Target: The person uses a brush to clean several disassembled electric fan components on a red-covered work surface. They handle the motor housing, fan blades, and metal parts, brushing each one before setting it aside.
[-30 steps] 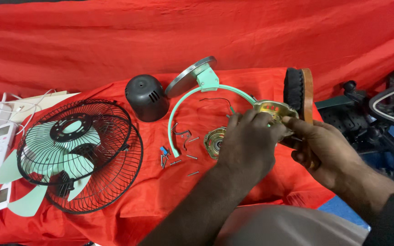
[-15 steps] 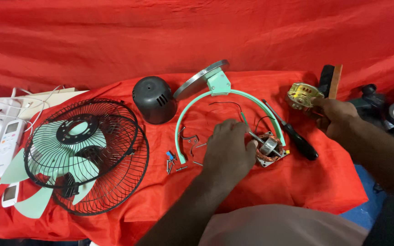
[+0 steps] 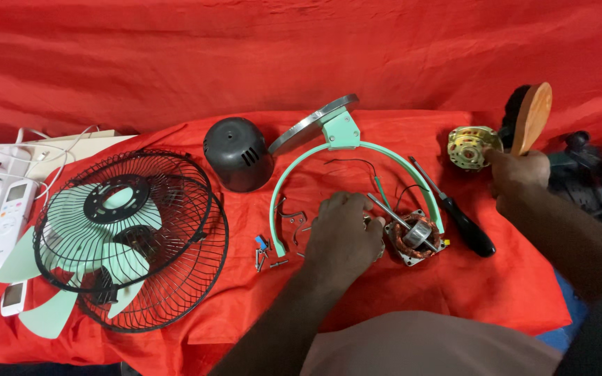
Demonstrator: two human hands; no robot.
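My left hand [image 3: 343, 240] lies knuckles-up on the red cloth [image 3: 384, 299], its curled fingers gripping the edge of a copper-wound motor stator [image 3: 416, 237] whose steel shaft points up-left. My right hand [image 3: 517, 174] is far right, fingertips closed on a gold-coloured motor cover [image 3: 469, 147] that sits on the cloth. A wooden-backed brush [image 3: 529, 117] stands on edge just behind that hand. A black-handled screwdriver [image 3: 465, 223] lies between the hands. The mint-green fan bracket [image 3: 294, 174] arcs around my left hand.
A black wire fan guard [image 3: 175, 278] with mint blades [image 3: 43, 320] lies at left, a black motor cap [image 3: 235, 153] behind it. Loose screws and clips [image 3: 266, 251] sit left of my hand. White remotes [image 3: 8, 223] and cables are far left, dark gear [image 3: 593, 181] at right.
Both hands held the gold cover together at first. My right hand carried it right and set it by the brush, while my left hand lowered onto the stator on the cloth.
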